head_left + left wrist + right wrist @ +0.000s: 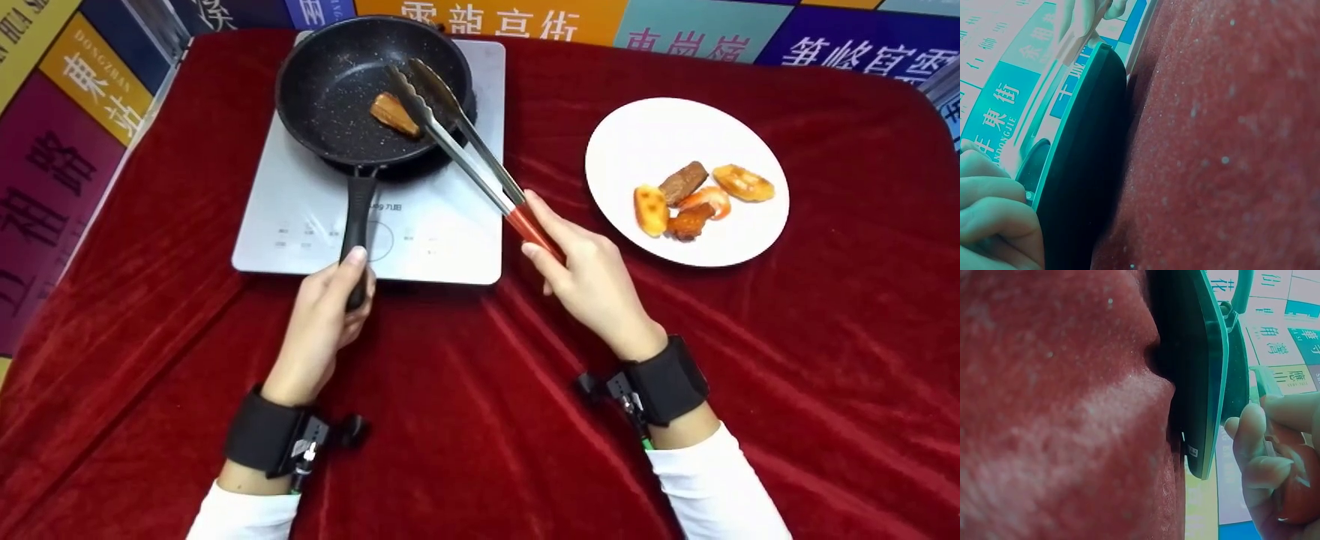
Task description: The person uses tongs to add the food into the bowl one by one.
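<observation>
My left hand (326, 311) grips the black handle of a speckled frying pan (319, 97) that sits on an induction cooker (311, 202). A brown piece of food (391, 114) lies inside the pan, right of its middle. Tongs (534, 229) with red grips and metal arms are held in my right hand (589, 274). Their tips are parted over the pan, close beside the brown piece. In the right wrist view the fingers curl round the red grip (1300, 489). The left wrist view shows the left hand (999, 214) curled above the cooker's dark edge (1081, 169).
A white plate (637, 142) to the right bears several food pieces, including a shrimp (711, 199) and a brown chunk (684, 183). Red velvet cloth (465, 390) covers the table. Colourful panels with lettering (495, 21) stand behind and at the left.
</observation>
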A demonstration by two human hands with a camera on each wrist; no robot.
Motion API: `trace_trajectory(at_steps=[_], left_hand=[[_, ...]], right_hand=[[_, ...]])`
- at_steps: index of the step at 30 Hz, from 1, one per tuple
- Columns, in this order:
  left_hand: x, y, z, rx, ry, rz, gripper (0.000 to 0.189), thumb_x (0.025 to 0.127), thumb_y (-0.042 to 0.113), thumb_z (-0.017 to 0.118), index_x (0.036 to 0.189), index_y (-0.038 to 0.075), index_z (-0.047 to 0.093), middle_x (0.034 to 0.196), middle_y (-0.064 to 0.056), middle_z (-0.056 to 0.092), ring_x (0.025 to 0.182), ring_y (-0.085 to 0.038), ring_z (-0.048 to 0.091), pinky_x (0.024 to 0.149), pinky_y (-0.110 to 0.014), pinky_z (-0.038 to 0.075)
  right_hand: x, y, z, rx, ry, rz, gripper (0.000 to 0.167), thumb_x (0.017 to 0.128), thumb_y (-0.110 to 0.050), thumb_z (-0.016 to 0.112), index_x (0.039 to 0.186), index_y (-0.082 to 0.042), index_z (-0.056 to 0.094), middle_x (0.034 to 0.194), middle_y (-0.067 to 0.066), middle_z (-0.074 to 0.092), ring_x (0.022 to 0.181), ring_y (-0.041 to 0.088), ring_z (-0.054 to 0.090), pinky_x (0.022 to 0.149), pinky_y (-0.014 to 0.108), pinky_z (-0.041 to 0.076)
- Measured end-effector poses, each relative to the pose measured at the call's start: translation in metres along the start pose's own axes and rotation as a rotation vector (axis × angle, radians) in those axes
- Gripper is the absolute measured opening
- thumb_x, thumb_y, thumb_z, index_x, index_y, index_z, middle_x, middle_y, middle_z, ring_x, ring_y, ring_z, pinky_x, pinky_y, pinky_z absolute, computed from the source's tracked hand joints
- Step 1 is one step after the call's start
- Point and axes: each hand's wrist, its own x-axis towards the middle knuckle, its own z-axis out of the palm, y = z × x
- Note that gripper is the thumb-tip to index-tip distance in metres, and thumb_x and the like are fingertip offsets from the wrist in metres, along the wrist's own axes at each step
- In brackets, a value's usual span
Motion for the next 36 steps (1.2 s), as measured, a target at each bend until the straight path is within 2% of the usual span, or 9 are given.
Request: trace_trajectory(at_steps=[8,12,15,19,25,28,32,36], left_hand=[[0.0002,-0.0004,-0.0003,-0.002,-0.001,-0.007,0.043,0.092,0.040,0.046,0.074,0.001,0.047,0.046,0.001,0.030,0.034,-0.009,0.021,0.031,-0.030,0.011],[0.0005,0.0004,0.0004,-0.002,-0.006,-0.010,0.043,0.091,0.040,0.047,0.074,0.001,0.047,0.046,0.002,0.030,0.034,-0.009,0.021,0.031,-0.030,0.010],[0.0009,0.0013,0.0008,0.002,-0.005,-0.006,0.043,0.091,0.040,0.047,0.074,0.001,0.047,0.046,0.001,0.030,0.035,-0.009,0.021,0.031,-0.030,0.011],[0.0009,0.0018,0.0006,0.008,0.001,-0.001,0.043,0.091,0.040,0.047,0.074,0.001,0.047,0.047,0.000,0.031,0.035,-0.009,0.022,0.031,-0.030,0.011],[0.0026,0.0037,0.0002,0.009,-0.008,0.009,0.043,0.092,0.040,0.047,0.074,0.001,0.047,0.047,0.000,0.031,0.035,-0.010,0.022,0.031,-0.031,0.011],[0.0032,0.0046,0.0002,0.007,-0.009,0.011,0.043,0.091,0.041,0.047,0.074,0.001,0.047,0.047,0.000,0.031,0.035,-0.009,0.021,0.031,-0.031,0.011],[0.0020,0.0045,0.0002,0.003,-0.005,0.009,0.043,0.091,0.041,0.047,0.074,0.001,0.047,0.047,0.000,0.031,0.035,-0.009,0.022,0.031,-0.031,0.011],[0.0004,0.0043,0.0004,0.004,-0.005,-0.001,0.044,0.091,0.041,0.047,0.073,0.001,0.046,0.047,0.000,0.031,0.035,-0.009,0.022,0.031,-0.031,0.011]], right_hand=[[-0.0016,-0.0008,-0.0003,-0.005,-0.014,-0.002,0.053,0.089,-0.030,0.055,0.137,-0.024,0.034,0.127,0.001,0.049,0.046,0.000,0.052,0.057,0.018,0.045],[-0.0021,-0.0015,-0.0001,-0.038,-0.021,-0.007,0.056,0.088,-0.032,0.056,0.138,-0.022,0.033,0.127,0.001,0.049,0.067,0.008,0.058,0.069,0.024,0.046],[-0.0010,-0.0022,-0.0004,-0.049,-0.024,-0.004,0.058,0.087,-0.033,0.058,0.138,-0.023,0.033,0.116,0.001,0.056,0.079,0.013,0.055,0.074,0.028,0.042],[0.0000,-0.0027,-0.0004,-0.035,-0.042,0.014,0.061,0.085,-0.033,0.060,0.138,-0.024,0.032,0.100,-0.002,0.058,0.077,0.012,0.053,0.067,0.026,0.040],[0.0015,-0.0033,-0.0011,-0.071,-0.041,0.070,0.063,0.084,-0.029,0.061,0.139,-0.028,0.030,0.103,-0.004,0.058,0.077,0.011,0.054,0.064,0.029,0.042],[0.0022,-0.0035,-0.0006,-0.135,-0.040,0.109,0.065,0.083,-0.029,0.060,0.139,-0.029,0.028,0.095,-0.003,0.058,0.069,0.011,0.052,0.059,0.031,0.041],[0.0016,-0.0026,0.0024,-0.191,-0.040,0.142,0.065,0.082,-0.037,0.060,0.139,-0.028,0.029,0.084,-0.005,0.055,0.061,0.010,0.047,0.054,0.030,0.039],[-0.0002,-0.0013,0.0037,-0.193,-0.020,0.144,0.065,0.080,-0.047,0.060,0.136,-0.024,0.037,0.078,-0.005,0.053,0.060,0.008,0.047,0.055,0.029,0.039]])
